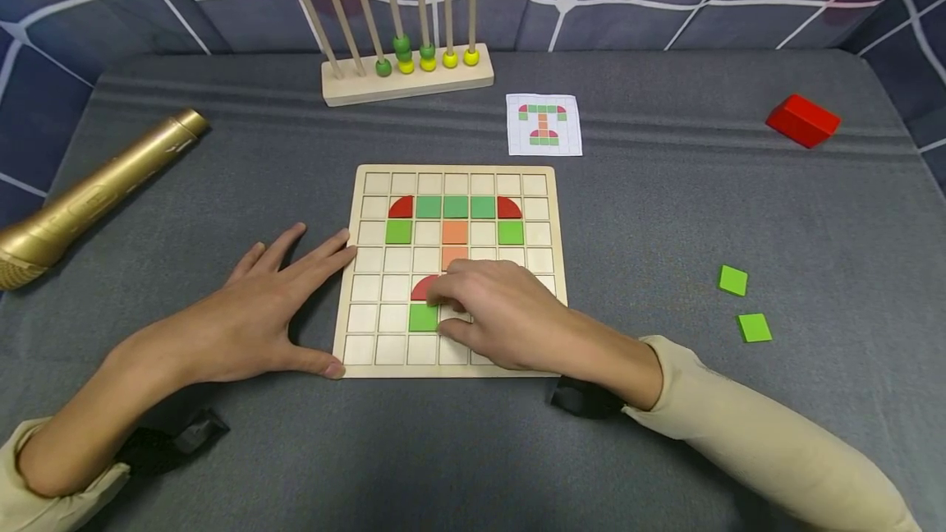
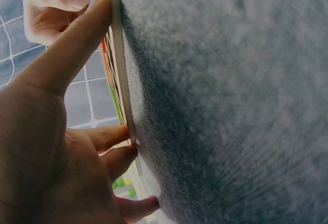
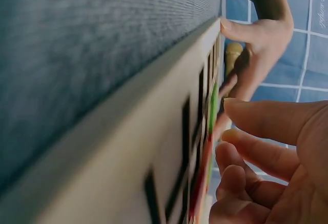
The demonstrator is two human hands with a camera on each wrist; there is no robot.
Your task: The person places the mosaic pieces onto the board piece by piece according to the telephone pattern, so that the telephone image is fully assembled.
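Observation:
A wooden grid board [image 1: 362, 318] lies flat, with coloured tiles in its cells. My left hand [image 1: 251, 323] has its fingers spread, and the thumb and fingertips touch the board's left edge. Over the lower middle of the board is my right hand [image 1: 510, 314], thumb and index finger apart with nothing visible between them. Beside its fingertips sit a red quarter-circle tile [image 1: 422, 288] and a light green square tile [image 1: 424, 318]. An orange square tile [image 1: 454, 258] shows just above the hand, which hides several cells. In the right wrist view its other fingers [image 3: 236, 178] are bent.
Two loose green tiles [image 1: 733, 280] lie at the right. A paper pattern card [image 1: 544, 125] rests behind the board, near a bead-and-peg stand [image 1: 406, 82]. A gold microphone [image 1: 103, 195] lies at left and a red block [image 1: 803, 121] at far right.

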